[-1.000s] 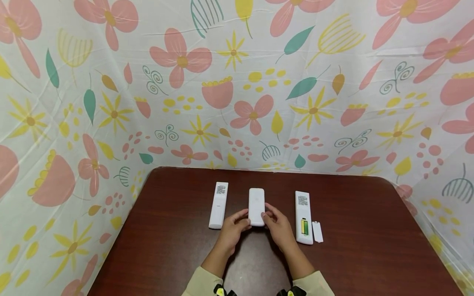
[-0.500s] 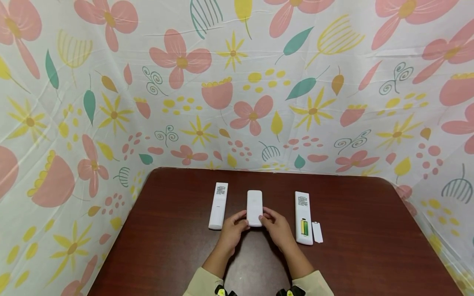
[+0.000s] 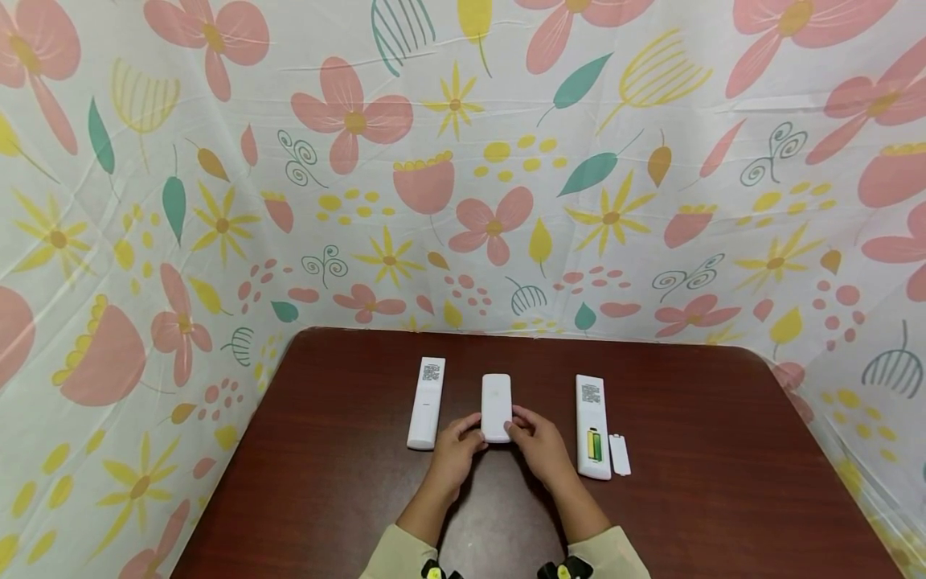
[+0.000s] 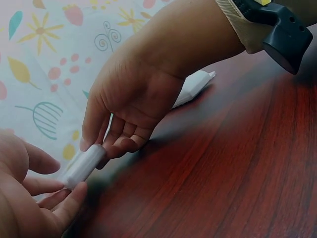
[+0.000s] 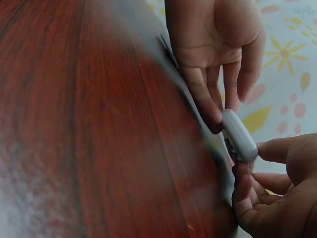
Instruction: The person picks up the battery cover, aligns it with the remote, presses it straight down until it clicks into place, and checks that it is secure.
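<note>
A small white remote (image 3: pixel 496 398) is held between both hands near the middle of the table, its plain side facing up. On its lower left edge the left hand (image 3: pixel 450 457) pinches it with thumb and fingers. The right hand (image 3: pixel 546 455) grips the lower right edge, thumb on top. Seen from the left wrist, the remote (image 4: pixel 83 166) is edge-on between the fingertips of the left hand (image 4: pixel 34 191) and right hand (image 4: pixel 133 94). In the right wrist view, dark shapes show on the underside of the remote (image 5: pixel 238 136).
A longer white remote (image 3: pixel 427 406) lies face down on the brown table (image 3: pixel 347 482), left of the hands. Right of them lies another remote (image 3: pixel 590 410) with batteries (image 3: pixel 595 445) showing in its compartment, a loose white cover (image 3: pixel 620 454) beside it. Flowered cloth (image 3: pixel 434 185) hangs behind.
The held remote has shifted slightly left and toward the body, and both hands keep hold of it. The other remotes and the cover lie where they were.
</note>
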The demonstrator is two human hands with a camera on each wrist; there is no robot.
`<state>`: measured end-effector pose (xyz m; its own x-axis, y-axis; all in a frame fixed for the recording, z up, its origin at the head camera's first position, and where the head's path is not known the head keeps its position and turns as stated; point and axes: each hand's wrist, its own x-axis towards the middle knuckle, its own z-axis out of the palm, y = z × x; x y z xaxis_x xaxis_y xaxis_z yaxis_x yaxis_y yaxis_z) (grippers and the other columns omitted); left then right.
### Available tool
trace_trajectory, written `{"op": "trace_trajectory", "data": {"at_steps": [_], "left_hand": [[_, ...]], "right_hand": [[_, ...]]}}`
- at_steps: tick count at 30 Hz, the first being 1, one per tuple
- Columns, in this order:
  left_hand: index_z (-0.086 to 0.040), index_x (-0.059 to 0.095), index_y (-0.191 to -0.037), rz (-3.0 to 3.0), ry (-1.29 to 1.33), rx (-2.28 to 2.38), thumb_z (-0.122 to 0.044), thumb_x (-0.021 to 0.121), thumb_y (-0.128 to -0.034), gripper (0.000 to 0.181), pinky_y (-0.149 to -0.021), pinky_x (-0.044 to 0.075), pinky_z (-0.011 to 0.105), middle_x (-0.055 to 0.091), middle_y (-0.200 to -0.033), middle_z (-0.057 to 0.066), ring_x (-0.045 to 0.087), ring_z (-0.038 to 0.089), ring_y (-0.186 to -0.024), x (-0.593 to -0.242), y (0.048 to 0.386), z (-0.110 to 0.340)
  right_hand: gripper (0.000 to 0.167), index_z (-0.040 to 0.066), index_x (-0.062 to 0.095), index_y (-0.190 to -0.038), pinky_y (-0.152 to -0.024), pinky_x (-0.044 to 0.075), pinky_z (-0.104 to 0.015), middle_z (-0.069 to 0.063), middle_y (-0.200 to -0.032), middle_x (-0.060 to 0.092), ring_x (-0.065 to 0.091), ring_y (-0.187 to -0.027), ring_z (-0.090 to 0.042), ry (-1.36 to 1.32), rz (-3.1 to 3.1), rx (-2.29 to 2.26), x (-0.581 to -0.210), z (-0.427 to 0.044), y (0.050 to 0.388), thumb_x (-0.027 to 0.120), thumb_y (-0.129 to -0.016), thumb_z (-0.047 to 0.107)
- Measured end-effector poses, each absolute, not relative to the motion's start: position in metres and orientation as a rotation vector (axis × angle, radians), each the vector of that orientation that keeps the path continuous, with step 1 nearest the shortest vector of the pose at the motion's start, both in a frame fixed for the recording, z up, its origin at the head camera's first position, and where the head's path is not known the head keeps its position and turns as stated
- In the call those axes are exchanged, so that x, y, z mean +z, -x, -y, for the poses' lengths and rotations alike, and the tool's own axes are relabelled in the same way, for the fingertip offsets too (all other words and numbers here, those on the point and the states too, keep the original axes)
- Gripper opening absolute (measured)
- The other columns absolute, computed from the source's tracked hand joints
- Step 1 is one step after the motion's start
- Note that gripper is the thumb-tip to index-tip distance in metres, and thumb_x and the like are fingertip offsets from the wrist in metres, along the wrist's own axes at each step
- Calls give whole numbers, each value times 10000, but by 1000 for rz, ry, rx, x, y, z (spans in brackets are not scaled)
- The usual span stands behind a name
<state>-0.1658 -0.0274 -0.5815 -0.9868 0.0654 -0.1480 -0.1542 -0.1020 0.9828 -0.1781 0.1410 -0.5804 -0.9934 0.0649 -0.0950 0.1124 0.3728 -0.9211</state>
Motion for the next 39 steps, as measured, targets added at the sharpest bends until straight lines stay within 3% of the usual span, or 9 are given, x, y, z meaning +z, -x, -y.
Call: {"op": "trace_trajectory", "data": {"at_steps": [16,26,39], "left_hand": [[99,545,-1382,-2113,90,2114,-27,576,-957,444,-924,569,421,527,-1377,260,593,337,-1187,-582,165,26],[90,562,-1369,-2150,53,2075,-9,600,-933,448,-856,569,301,540,-1345,234,586,288,-1140,-578,164,26],[94,552,-1377,-2166,14,2054,-15,596,-936,457,-885,555,329,511,-1404,230,549,352,-1222,-580,165,28]], "right_hand": [[457,24,609,-1375,-692,516,-225,-149,-1169,704,639,-901,-148,-181,-2599,-1649,-582,-139,179,681,-961,203],[462,34,605,-1385,-725,517,-247,-137,-1175,681,642,-927,-166,-150,-2639,-1590,-580,-139,178,680,-956,186],[478,19,592,-1395,-704,506,-214,-125,-1141,630,619,-930,-160,-134,-2652,-1595,-583,-140,178,691,-952,170]]}}
